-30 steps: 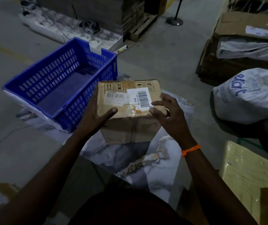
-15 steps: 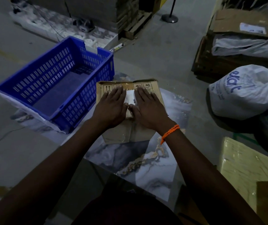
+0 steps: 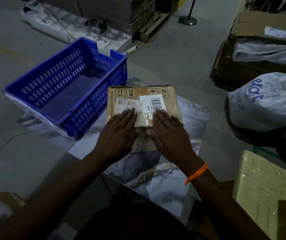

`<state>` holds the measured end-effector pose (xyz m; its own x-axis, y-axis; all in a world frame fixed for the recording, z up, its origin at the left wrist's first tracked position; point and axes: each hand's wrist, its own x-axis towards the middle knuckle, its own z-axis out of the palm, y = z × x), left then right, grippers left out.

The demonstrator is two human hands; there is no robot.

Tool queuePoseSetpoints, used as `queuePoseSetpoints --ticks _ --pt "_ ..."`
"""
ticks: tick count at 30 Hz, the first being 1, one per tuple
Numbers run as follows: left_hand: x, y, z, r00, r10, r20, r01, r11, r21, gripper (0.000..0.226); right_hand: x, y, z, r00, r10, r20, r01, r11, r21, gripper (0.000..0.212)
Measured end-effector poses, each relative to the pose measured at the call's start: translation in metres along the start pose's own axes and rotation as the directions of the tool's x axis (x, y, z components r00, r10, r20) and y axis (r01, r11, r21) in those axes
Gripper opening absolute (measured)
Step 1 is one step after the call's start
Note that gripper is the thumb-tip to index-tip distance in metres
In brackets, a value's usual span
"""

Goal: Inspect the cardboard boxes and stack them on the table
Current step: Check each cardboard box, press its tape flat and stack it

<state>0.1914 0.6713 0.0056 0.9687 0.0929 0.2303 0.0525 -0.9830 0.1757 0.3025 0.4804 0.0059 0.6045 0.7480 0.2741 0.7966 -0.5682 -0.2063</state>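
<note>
Lying flat on top of the cardboard box (image 3: 170, 105), the left hand (image 3: 119, 132) and the right hand (image 3: 170, 134) are both pressing down with straight fingers. They are sitting side by side, a little apart. Neither hand is curling round anything; both are spread out and holding nothing. The fingertips are touching the near edges of two white stickers: a barcode sticker (image 3: 153, 103) on the right and a second sticker (image 3: 126, 104) on the left. Small black signs are showing along the far edge of the box top. The box is sitting near the middle of the marble-look counter (image 3: 157, 177). An orange band (image 3: 196, 174) is going round the right wrist.

A blue basket (image 3: 90, 108) is sitting on the counter just to the left of the box; I cannot tell if the two are touching. To the right, a big white sack (image 3: 266, 104) with blue letters is lying well apart from the box. Behind the sack, flat brown cardboard (image 3: 266, 26) is resting on a dark pile. A yellow wrapped bundle (image 3: 266, 187) is sitting at the near right. Far back, a wooden pallet (image 3: 149, 30) and the round foot of a post (image 3: 188, 19) are standing on the grey floor.
</note>
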Motion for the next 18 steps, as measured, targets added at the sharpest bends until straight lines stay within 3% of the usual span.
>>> queuePoseSetpoints --ticks 3,14,16,18 --pt "-0.008 0.002 0.009 1.0 0.009 0.002 -0.009 1.0 0.02 0.063 -0.011 -0.003 0.007 1.0 -0.003 -0.026 0.002 0.999 -0.052 0.067" --pt "0.006 0.002 0.0 0.999 -0.038 0.037 0.04 0.997 -0.062 0.068 0.006 0.012 0.003 0.997 -0.011 0.08 0.008 1.0 0.03 0.074" --pt "0.009 0.0 -0.008 0.998 -0.068 0.017 0.07 0.991 -0.118 0.067 0.011 0.019 0.0 0.996 0.036 0.08 -0.043 0.995 0.086 0.076" --pt "0.015 -0.006 -0.016 0.988 -0.151 -0.041 0.14 0.97 -0.2 0.06 0.022 0.026 -0.008 0.986 0.161 -0.032 -0.154 0.977 0.149 0.07"
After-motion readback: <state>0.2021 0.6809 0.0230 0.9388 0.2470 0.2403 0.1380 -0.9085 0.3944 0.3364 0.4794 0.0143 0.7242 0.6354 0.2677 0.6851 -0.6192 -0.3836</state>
